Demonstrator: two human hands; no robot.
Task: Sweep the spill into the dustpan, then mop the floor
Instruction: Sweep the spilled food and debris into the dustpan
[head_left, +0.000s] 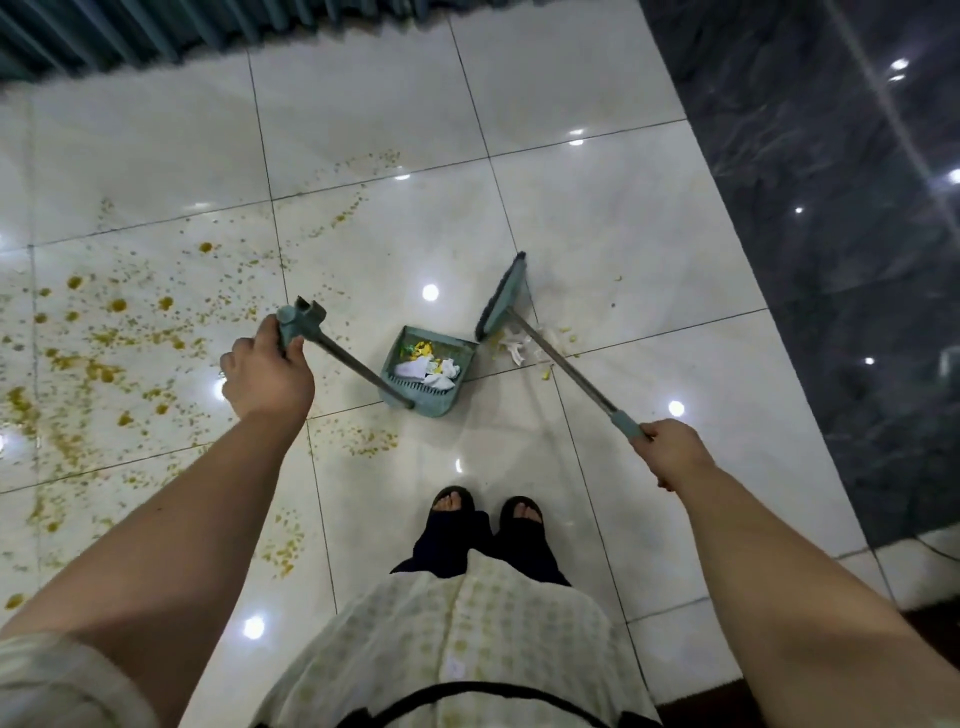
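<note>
Feet in dark sandals (483, 506) stand on glossy white floor tiles (597, 218), below a pale patterned shirt (467, 639). Both bare arms reach forward. Left hand (265, 374) curls around the top of a long handle that slants down to a green dustpan (431, 335) resting on the tiles ahead of the feet. White and yellow scraps (426, 366) lie inside the pan. Right hand (672, 452) grips the green end of a broom (501, 296), whose tilted head sits just right of the pan's open edge, beside more scraps (514, 348). Yellow-brown spill (104, 353) spatters the tiles to the left. Dark marble (831, 208) borders the right side.
</note>
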